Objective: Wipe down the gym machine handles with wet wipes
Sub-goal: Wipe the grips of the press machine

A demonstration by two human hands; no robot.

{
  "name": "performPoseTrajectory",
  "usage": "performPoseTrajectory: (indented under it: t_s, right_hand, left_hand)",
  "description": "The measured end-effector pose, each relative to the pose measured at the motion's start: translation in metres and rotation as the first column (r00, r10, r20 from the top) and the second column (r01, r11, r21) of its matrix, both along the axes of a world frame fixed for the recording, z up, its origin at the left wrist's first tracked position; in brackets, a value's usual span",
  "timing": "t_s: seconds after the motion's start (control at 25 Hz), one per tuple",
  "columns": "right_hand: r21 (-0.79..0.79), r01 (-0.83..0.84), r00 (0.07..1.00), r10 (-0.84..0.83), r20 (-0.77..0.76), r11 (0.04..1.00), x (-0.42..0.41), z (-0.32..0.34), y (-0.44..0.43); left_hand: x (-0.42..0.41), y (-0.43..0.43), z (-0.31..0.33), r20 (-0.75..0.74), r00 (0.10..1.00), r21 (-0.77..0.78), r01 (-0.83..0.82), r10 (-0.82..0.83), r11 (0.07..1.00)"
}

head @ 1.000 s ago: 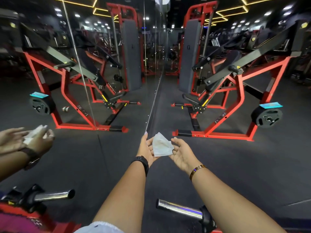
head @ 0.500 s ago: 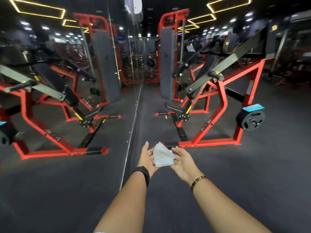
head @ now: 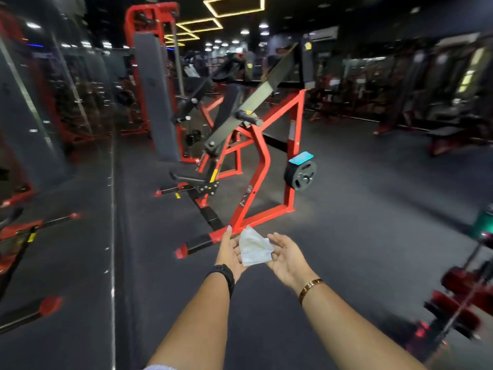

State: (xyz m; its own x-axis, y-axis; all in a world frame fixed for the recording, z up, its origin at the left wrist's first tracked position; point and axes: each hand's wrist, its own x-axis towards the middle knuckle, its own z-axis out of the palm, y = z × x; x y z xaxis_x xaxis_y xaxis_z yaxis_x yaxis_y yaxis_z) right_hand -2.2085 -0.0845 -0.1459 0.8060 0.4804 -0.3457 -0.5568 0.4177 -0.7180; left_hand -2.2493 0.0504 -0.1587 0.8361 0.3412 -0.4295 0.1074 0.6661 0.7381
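Two hands: left hand (head: pixel 230 253), right hand (head: pixel 289 256). One wet wipe (head: pixel 253 249). One black wristband (head: pixel 223 276), one gold bracelet (head: pixel 310 287). One red plate-loaded machine (head: pixel 289 198) showing two black handles (head: pixel 248 118), one weight plate (head: pixel 301 176) and one blue pack (head: pixel 301 157). One weight-stack tower (head: pixel 154 102). Yellow ceiling light frames (head: pixel 240 12): apparently three, though blur obscures the farthest.

The 2 bare forearms reach forward and converge, wrists close together. The left hand (head: pixel 230 253) stands thumb-side up, fingers straight, its palm against the wet wipe (head: pixel 253 249). The right hand (head: pixel 290 257), palm up, curls its fingers on the wipe's other edge.
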Motion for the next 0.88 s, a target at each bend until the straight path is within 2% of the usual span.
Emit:
performPoseTrajectory:
  t_s: [0.2,0.36,0.72,0.88]
  right_hand:
    - [-0.028,0.260,0.966,-0.260,-0.006,0.965,0.010,0.002,-0.028]
    - [-0.048,0.400,0.916,-0.400,0.015,0.915,0.013,0.006,-0.071]
    - [-0.063,0.590,0.805,-0.592,-0.021,0.805,-0.003,-0.015,-0.130]
    - [-0.056,0.683,0.729,-0.685,-0.014,0.728,0.015,-0.007,-0.137]
  left_hand:
    - [0.049,-0.027,-0.003,-0.008,0.973,-0.043,0.229,-0.230,0.972]
    - [0.070,-0.074,-0.003,0.004,0.930,-0.069,0.368,-0.369,0.927]
    - [0.071,-0.141,-0.012,-0.016,0.819,-0.049,0.572,-0.573,0.819]
    - [0.104,-0.153,-0.004,-0.002,0.757,-0.055,0.652,-0.653,0.756]
